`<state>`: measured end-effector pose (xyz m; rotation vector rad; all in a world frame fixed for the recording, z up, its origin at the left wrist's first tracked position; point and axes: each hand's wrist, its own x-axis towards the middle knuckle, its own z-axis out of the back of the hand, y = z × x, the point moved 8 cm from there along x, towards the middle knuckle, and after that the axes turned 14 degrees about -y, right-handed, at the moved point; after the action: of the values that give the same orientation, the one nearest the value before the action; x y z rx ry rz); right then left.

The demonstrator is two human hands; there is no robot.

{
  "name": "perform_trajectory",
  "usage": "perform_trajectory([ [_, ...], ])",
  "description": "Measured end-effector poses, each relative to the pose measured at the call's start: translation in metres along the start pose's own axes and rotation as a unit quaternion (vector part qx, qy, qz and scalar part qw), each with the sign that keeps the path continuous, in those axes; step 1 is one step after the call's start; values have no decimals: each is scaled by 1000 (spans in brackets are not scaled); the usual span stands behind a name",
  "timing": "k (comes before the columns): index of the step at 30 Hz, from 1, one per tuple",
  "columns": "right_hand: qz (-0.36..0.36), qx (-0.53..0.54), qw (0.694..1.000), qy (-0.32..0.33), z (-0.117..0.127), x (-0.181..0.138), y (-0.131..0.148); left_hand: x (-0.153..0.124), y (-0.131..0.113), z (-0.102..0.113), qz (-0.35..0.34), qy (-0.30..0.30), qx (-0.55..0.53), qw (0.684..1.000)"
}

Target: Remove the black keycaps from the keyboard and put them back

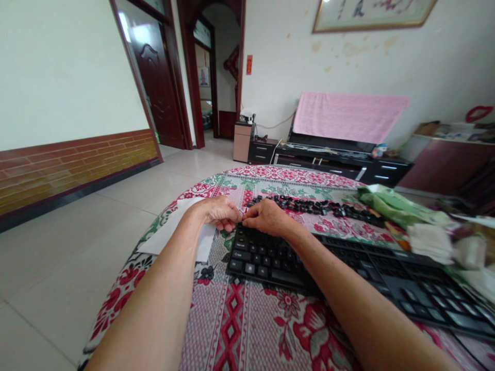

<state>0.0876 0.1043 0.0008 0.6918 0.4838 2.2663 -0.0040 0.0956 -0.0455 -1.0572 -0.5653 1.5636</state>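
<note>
A black keyboard [266, 260] lies on the patterned tablecloth, with some of its upper-left key spots bare. At its upper left corner my left hand [222, 211] and my right hand [266, 216] meet, fingertips nearly touching. Both are closed in a pinch; whatever small thing may be between the fingers is too small to name. My right hand and forearm cover part of the keyboard's top rows. Behind the hands runs a long row of loose black keycaps [309, 206]. Under my left wrist is a sheet of white paper [174, 232].
A green plastic packet [402, 206] and a stack of white tissues [429, 242] lie at the table's right side. The keyboard's cable [467, 350] trails at the lower right. Beyond the round table stands a TV cabinet with a pink towel [348, 116] over the screen.
</note>
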Motion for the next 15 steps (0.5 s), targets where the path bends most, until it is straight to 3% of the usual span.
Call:
perform_trajectory([
  [15,16,1,1000,-12,1,-1,-2,0,0,-7,7,15,-3,1000],
])
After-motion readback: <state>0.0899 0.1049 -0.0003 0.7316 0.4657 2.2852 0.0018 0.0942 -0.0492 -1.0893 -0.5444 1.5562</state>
